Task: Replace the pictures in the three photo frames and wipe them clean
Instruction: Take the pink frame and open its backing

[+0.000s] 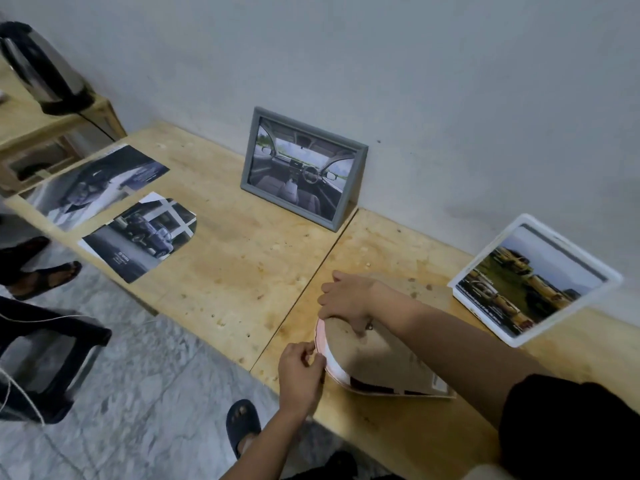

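Observation:
A rounded pink-rimmed photo frame (322, 332) lies face down on the wooden bench (225, 271), its brown backing board (377, 358) up. My right hand (346, 301) presses on the backing near its left end. My left hand (299, 374) pinches the frame's left rim. A grey frame (303, 168) holding a car-interior picture leans on the wall. At the right a white frame (533, 278) with a picture of yellow trucks stands tilted. Two loose car pictures lie at the left: a large one (97, 185) and a rounded one (142, 235).
A metal kettle (45, 67) stands on a lower wooden shelf at the far left. A dark plastic stool (45, 355) sits on the tiled floor. Sandalled feet of another person (41, 271) are at the left, and my own foot (242, 424) is by the bench.

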`<state>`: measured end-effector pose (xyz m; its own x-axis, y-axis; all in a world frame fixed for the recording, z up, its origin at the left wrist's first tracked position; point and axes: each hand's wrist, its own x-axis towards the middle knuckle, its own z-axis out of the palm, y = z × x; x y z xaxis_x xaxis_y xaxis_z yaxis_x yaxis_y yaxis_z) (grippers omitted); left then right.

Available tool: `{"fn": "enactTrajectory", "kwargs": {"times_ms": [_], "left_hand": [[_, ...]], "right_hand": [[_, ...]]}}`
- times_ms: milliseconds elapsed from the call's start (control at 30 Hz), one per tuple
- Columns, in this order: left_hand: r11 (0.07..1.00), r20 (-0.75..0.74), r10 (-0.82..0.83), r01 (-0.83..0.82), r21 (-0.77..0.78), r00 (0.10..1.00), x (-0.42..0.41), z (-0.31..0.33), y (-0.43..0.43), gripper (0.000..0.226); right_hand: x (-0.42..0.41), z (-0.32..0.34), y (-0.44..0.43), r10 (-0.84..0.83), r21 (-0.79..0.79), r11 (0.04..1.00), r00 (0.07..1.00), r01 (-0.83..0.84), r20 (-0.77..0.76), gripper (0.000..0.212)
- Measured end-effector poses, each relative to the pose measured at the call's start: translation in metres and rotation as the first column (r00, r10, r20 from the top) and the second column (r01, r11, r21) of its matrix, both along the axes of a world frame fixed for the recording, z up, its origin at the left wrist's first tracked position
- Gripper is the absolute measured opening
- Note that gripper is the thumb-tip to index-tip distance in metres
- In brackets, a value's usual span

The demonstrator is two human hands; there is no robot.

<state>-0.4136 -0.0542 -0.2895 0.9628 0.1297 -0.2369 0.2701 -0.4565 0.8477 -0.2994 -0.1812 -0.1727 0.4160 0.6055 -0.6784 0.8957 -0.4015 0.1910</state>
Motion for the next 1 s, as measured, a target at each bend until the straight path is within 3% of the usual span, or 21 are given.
{"fn": "enactTrajectory", "kwargs": {"times_ms": [167, 267, 400, 533, 633, 700, 767, 867, 1000], "left_hand": [[0.987, 0.028, -0.065, 0.060, 0.150, 0.997, 0.002, 0.004, -0.005, 0.019], [0.969, 0.054, -0.140, 0.126, 0.211, 0.989, 0.012, 0.005, -0.003, 0.019], [0.955, 0.078, -0.197, 0.174, 0.240, 0.977, 0.030, 0.010, 0.007, 0.013], [0.954, 0.093, -0.188, 0.159, 0.253, 0.978, 0.049, 0.014, 0.028, 0.016], [0.934, 0.111, -0.228, 0.185, 0.304, 0.967, 0.068, 0.016, 0.047, 0.022], [0.925, 0.109, -0.246, 0.200, 0.323, 0.963, 0.082, 0.017, 0.059, 0.022], [0.919, 0.117, -0.259, 0.208, 0.334, 0.959, 0.096, 0.014, 0.070, 0.023], [0.910, 0.111, -0.264, 0.209, 0.358, 0.958, 0.118, 0.006, 0.089, 0.024], [0.905, 0.114, -0.226, 0.165, 0.393, 0.967, 0.135, 0.001, 0.108, 0.024]], "right_hand": [[0.001, 0.039, -0.023, -0.239, 0.166, 0.959, 0.970, 0.230, 0.040, 0.056], [-0.001, 0.052, -0.049, -0.479, 0.400, 0.812, 0.877, 0.425, 0.039, 0.054], [-0.013, 0.056, -0.090, -0.780, 0.643, 0.434, 0.620, 0.631, -0.082, 0.054], [-0.033, 0.037, -0.127, -0.906, 0.715, -0.100, 0.234, 0.692, -0.353, 0.054], [-0.055, 0.016, -0.138, -0.785, 0.636, -0.564, -0.103, 0.527, -0.611, 0.048], [-0.076, -0.001, -0.137, -0.619, 0.517, -0.772, -0.256, 0.370, -0.742, 0.045], [-0.099, -0.024, -0.134, -0.420, 0.378, -0.907, -0.415, 0.183, -0.807, 0.055], [-0.126, -0.056, -0.120, -0.064, 0.223, -0.955, -0.600, -0.194, -0.797, 0.073], [-0.152, -0.075, -0.094, 0.263, 0.157, -0.816, -0.600, -0.556, -0.755, 0.069]]}}
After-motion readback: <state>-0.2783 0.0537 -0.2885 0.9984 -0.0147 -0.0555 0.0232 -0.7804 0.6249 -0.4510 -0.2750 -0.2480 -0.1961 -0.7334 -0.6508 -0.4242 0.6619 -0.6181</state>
